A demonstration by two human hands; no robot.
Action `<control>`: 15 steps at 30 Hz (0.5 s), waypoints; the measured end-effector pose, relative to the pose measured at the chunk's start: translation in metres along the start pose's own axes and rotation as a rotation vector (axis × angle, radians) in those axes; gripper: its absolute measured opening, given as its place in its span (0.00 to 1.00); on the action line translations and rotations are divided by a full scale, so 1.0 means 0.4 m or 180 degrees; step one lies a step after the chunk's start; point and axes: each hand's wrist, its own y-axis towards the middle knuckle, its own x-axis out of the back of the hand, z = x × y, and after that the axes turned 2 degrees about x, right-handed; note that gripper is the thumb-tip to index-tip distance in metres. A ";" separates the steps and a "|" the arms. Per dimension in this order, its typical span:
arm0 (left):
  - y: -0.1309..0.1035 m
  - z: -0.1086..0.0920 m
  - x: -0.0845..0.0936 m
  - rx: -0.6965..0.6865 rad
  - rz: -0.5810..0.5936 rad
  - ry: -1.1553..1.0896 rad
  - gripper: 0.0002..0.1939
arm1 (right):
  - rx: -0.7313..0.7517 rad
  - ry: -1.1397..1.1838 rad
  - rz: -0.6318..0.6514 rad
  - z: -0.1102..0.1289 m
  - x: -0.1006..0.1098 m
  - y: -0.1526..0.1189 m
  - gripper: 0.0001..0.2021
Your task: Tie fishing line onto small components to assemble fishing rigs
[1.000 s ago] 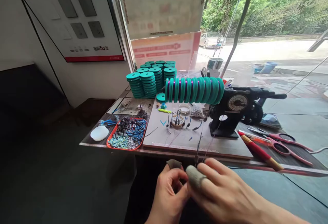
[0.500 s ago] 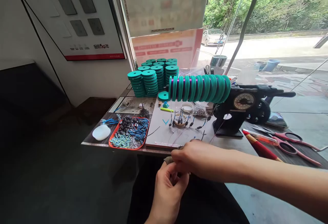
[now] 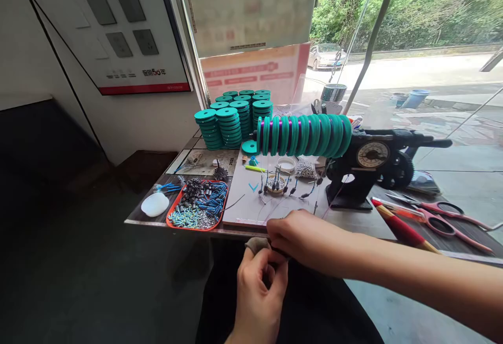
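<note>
My left hand (image 3: pixel 261 281) is low in the view, thumb and fingertips pinched together; what it holds is too small to make out. A grey-brown wrap (image 3: pixel 258 245) covers one of its fingers. Touching or nearly touching it from the right, my right hand (image 3: pixel 298 235) is closed with its fingers curled under, and anything in it is hidden. Both hands are just in front of the board (image 3: pixel 239 207). On the board stand small dark pieces with wires around a round container (image 3: pixel 276 184). A thin line runs from near my right hand up toward the black winding machine (image 3: pixel 353 184).
Green spools (image 3: pixel 228 129) stand stacked at the back, and more green discs (image 3: pixel 306 135) fill the machine's shaft. A red-rimmed tray (image 3: pixel 198 205) of small parts and a white lid (image 3: pixel 154 204) lie left. Pink-handled scissors (image 3: pixel 444 226) lie right, beside a red-handled tool (image 3: pixel 404 228).
My left hand has shifted slightly left and its wrapped finger shows more. My right hand has turned and moved up a little at the board's edge. The view has shifted slightly.
</note>
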 end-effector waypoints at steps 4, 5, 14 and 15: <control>-0.003 0.016 0.002 -0.0358 -0.0194 0.0434 0.07 | -0.0147 0.0015 -0.0022 -0.007 -0.009 0.007 0.06; -0.004 0.021 0.002 -0.0480 -0.0242 0.0565 0.06 | -0.0185 0.0024 -0.0022 -0.007 -0.009 0.008 0.05; -0.003 0.040 -0.015 -0.2069 -0.0788 0.1615 0.11 | -0.0563 0.0486 0.0519 0.019 0.035 0.021 0.07; -0.002 0.038 -0.015 -0.2203 -0.0794 0.1660 0.11 | -0.0644 0.0572 0.0688 0.022 0.042 0.025 0.08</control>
